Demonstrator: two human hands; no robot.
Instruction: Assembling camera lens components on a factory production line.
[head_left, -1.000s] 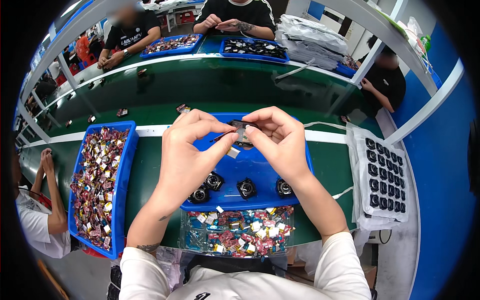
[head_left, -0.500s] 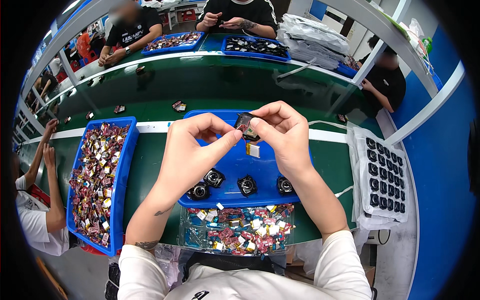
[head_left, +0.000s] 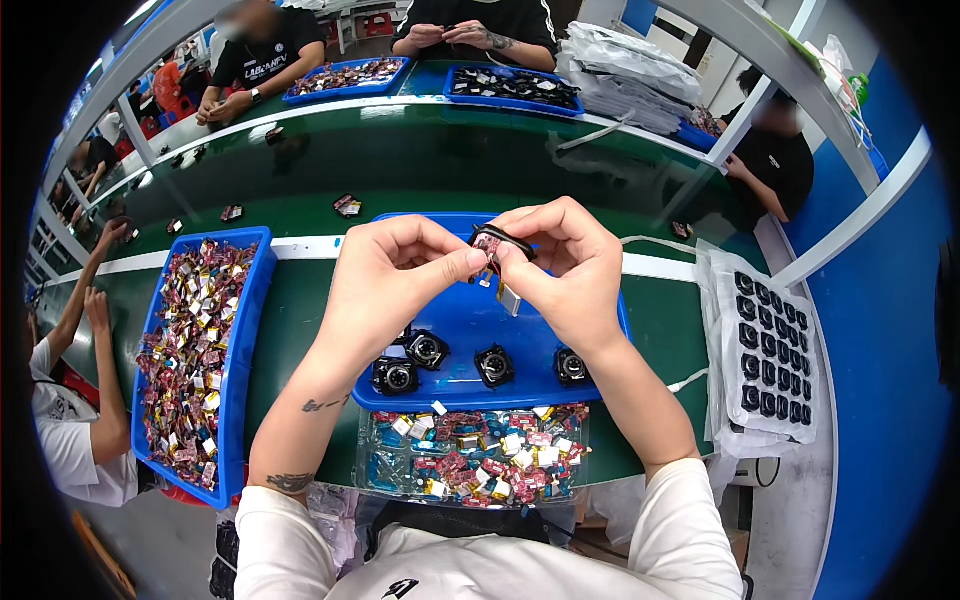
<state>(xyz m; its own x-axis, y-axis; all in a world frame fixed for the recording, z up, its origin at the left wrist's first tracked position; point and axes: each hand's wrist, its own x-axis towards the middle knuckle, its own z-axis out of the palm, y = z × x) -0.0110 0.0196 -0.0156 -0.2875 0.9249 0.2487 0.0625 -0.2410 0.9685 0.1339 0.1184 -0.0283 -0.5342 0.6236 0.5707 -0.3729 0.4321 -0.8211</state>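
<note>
Above the blue tray [head_left: 470,403], both my hands hold one small black casing [head_left: 517,241]. My right hand [head_left: 578,275] grips it between thumb and fingers. The thumb and forefinger of my left hand [head_left: 385,280] pinch at its left side, by a red circuit board [head_left: 487,243]. What exactly those fingertips hold is partly hidden. A small silver battery [head_left: 510,299] with a yellow end dangles under the casing. On the tray lie several black round-lensed housings, among them one on the left [head_left: 396,376], one in the middle [head_left: 494,367] and one on the right [head_left: 570,368].
A clear tray [head_left: 374,480] of boards and batteries is nearest me. A long blue bin [head_left: 257,330] of similar parts stands left. At right, a white sheet [head_left: 730,400] carries rows of black pieces. Across the green belt [head_left: 430,180], co-workers sit with blue trays.
The casing has tipped in my hands, so its red board now shows, and the battery hangs at a steeper angle. Loose parts on the green belt appear slightly farther left.
</note>
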